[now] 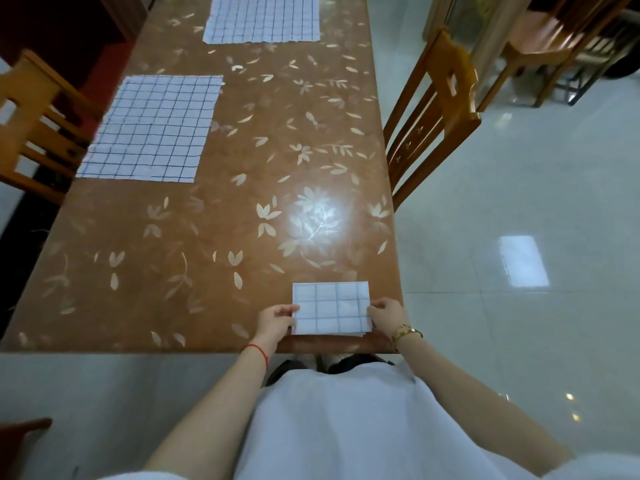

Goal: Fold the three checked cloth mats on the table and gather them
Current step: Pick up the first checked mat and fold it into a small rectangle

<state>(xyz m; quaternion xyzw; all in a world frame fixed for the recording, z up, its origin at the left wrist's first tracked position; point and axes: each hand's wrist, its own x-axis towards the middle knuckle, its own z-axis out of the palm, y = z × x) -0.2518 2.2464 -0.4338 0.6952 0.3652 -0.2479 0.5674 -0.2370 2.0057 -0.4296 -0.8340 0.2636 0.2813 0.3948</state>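
A small folded checked mat (pixel 331 307) lies at the near right corner of the brown leaf-patterned table (pixel 207 237). My left hand (pixel 277 320) pinches its left edge and my right hand (pixel 386 315) pinches its right edge. A second checked mat (pixel 152 128) lies spread flat by the table's left edge. A third mat (pixel 262 17) lies flat at the far end, its top cut off by the frame.
A wooden chair (pixel 433 109) stands against the table's right side and another chair (pixel 31 126) at the left side. More chairs (pixel 540 43) stand at the far right on the glossy tiled floor (pixel 519 202). My white garment fills the bottom of the view.
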